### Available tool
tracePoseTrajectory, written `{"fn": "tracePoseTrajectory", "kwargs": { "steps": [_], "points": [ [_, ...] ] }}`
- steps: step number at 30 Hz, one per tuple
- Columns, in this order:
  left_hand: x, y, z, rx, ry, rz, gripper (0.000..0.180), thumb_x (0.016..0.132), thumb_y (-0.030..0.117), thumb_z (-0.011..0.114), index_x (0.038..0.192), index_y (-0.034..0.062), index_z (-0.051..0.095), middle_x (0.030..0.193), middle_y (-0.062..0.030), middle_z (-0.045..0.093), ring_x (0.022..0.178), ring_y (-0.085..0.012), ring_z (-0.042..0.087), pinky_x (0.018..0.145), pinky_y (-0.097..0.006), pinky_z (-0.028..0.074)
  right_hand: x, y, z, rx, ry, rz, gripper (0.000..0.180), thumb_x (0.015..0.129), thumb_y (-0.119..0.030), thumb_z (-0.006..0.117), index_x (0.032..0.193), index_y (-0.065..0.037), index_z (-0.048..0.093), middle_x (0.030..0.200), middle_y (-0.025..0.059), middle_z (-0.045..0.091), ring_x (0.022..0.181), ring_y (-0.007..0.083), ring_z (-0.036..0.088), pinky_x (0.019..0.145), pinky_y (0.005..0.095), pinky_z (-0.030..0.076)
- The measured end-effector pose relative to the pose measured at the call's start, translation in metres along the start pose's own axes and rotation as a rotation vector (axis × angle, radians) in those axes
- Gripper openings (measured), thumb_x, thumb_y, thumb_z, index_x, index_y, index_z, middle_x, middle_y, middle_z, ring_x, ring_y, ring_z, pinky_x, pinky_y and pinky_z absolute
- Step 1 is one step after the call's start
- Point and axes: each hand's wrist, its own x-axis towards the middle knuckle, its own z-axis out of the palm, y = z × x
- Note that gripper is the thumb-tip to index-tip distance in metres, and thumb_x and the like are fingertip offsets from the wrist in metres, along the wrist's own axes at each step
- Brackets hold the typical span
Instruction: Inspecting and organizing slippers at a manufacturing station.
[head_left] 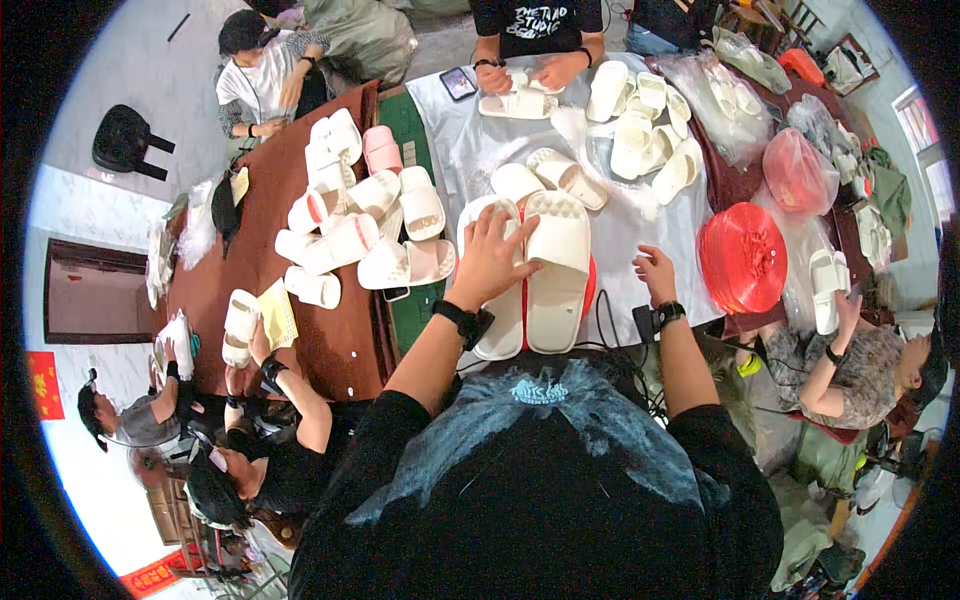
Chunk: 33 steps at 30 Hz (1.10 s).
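A pair of white slippers [558, 250] lies side by side on the table in front of me, toes pointing away. My left hand [492, 250] rests across them with fingers spread, over the left slipper and with the thumb reaching onto the right one. Something red [588, 285] shows beneath and beside the pair. My right hand [655, 274] is off to the right, apart from the slippers, fingers loosely bent and spread, with nothing visible in it. Two more white slippers [565, 178] lie just beyond the pair.
To the right stands a big roll of red plastic film or ribbon [742, 258]. White slippers are heaped at far right [648, 125] and on the brown table [240, 200] at left. Across the table a person [535, 40] handles slippers near a phone [458, 83]. Others work at both sides.
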Motion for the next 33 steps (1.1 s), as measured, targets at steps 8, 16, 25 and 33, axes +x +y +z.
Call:
{"fn": "tracePoseTrajectory", "kwargs": {
  "steps": [8,16,25,33],
  "points": [
    [0.004,0.005,-0.003,0.040,-0.046,0.001,0.070,0.072,0.040,0.076,0.136,0.0253,0.052,0.127,-0.0149,0.048,0.131,-0.0419,0.037,0.103,-0.054,0.033,0.159,0.088,-0.034,0.135,0.147,0.256,0.073,0.081,-0.021,0.071,0.145,-0.013,0.037,0.108,0.0113,0.056,0.083,0.0254,0.055,0.073,0.0428,0.050],
    [0.010,0.009,-0.003,0.078,-0.123,0.015,0.070,0.077,0.039,0.074,0.140,0.0232,0.048,0.130,-0.0138,0.046,0.132,-0.0404,0.035,0.104,-0.055,0.033,0.236,0.110,-0.014,0.308,0.357,0.243,0.086,0.079,-0.028,0.075,0.146,0.004,0.031,0.122,0.0243,0.059,0.096,0.0279,0.065,0.078,0.0405,0.053],
    [0.029,0.038,-0.039,0.090,-0.239,0.019,0.078,0.072,0.045,0.078,0.141,0.0226,0.048,0.134,-0.0227,0.043,0.133,-0.0468,0.031,0.105,-0.058,0.030,0.184,0.057,-0.017,0.313,0.215,0.148,0.030,0.085,-0.019,0.072,0.105,-0.001,0.058,0.094,0.0076,0.063,0.078,0.0203,0.061,0.073,0.0365,0.055],
    [0.087,0.075,-0.053,-0.361,0.011,0.113,0.039,0.080,0.016,0.075,0.117,0.0080,0.065,0.115,-0.0179,0.059,0.106,-0.0357,0.057,0.091,-0.042,0.047,0.096,-0.029,-0.016,0.939,-0.045,-0.226,0.014,0.087,-0.001,0.065,0.097,0.002,0.056,0.107,0.0117,0.058,0.090,0.0257,0.065,0.087,0.0428,0.058]
  ]
}}
